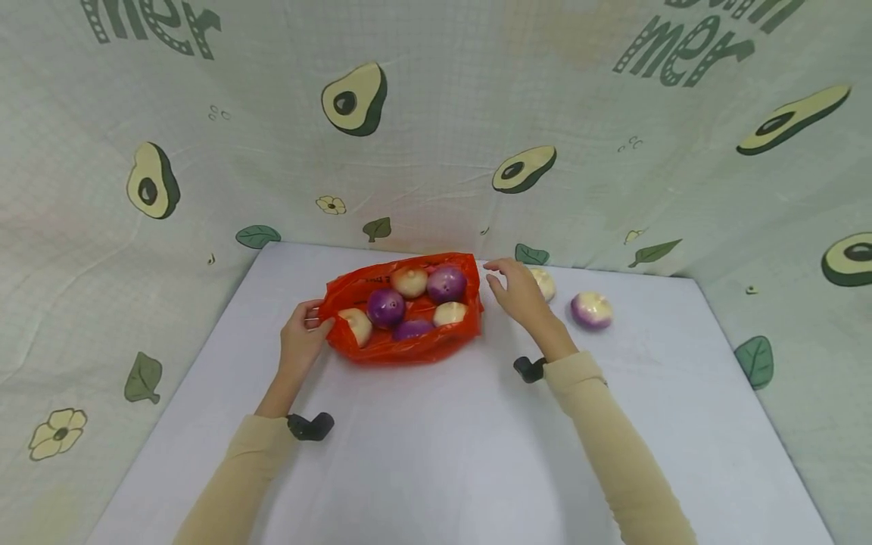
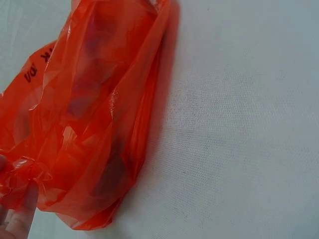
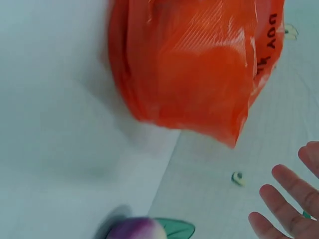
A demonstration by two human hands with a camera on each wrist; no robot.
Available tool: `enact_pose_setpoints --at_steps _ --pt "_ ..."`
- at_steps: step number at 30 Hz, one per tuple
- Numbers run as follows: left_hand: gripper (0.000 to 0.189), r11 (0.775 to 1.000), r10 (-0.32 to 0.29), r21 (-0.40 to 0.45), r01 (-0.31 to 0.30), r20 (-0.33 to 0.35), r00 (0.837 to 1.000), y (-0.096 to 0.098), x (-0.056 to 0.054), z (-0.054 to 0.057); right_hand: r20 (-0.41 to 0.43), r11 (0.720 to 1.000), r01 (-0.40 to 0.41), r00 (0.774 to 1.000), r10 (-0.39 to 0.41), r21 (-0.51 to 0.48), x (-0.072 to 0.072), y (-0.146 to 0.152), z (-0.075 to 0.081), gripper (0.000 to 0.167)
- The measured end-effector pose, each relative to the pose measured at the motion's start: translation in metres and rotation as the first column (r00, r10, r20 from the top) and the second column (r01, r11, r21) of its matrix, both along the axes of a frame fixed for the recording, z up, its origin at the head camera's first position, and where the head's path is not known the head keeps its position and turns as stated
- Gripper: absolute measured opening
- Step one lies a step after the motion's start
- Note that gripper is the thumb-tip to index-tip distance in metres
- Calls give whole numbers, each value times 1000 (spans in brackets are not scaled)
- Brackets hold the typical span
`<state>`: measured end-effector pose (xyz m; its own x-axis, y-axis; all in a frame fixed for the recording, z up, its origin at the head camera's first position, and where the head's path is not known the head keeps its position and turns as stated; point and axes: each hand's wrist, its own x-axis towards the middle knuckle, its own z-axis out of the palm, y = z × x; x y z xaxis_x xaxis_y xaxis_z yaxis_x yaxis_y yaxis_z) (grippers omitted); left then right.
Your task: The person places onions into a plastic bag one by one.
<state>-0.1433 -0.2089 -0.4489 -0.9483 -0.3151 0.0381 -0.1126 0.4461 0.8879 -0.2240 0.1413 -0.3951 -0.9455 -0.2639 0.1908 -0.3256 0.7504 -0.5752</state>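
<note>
While the left hand [image 1: 300, 341] pinches the crumpled edge of a thin red plastic bag [image 1: 409, 354] around nine o'clock, the right hand [image 1: 523, 297] hangs just off the bag's three o'clock, fingers spread, gripping nothing. Bag's gaping on the white cloth-covered table [image 1: 409, 454] with six round, glossy purple or cream turnip-like vegetables [image 1: 386, 308] in it (can't swear they're real). Two loose ones [image 1: 592, 310] sit further toward three. I'd call this the bag-steadying step; next move probably calls for a firm left pinch while the right fingers close round something.
</note>
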Motion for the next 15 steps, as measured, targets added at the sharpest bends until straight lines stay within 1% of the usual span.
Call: enact_pose_setpoints --at_steps 7,12,15 --pt "39 1000 -7 -13 7 14 1000 -1 0 0 -52 993 49 997 -54 -103 6 37 -7 29" --pt "39 1000 -7 -16 7 30 1000 -2 0 0 -63 987 92 993 -101 -135 12 63 -12 32" --pt "39 1000 -4 -12 4 35 999 -2 0 -1 -70 982 133 987 -143 -133 15 78 -14 31"
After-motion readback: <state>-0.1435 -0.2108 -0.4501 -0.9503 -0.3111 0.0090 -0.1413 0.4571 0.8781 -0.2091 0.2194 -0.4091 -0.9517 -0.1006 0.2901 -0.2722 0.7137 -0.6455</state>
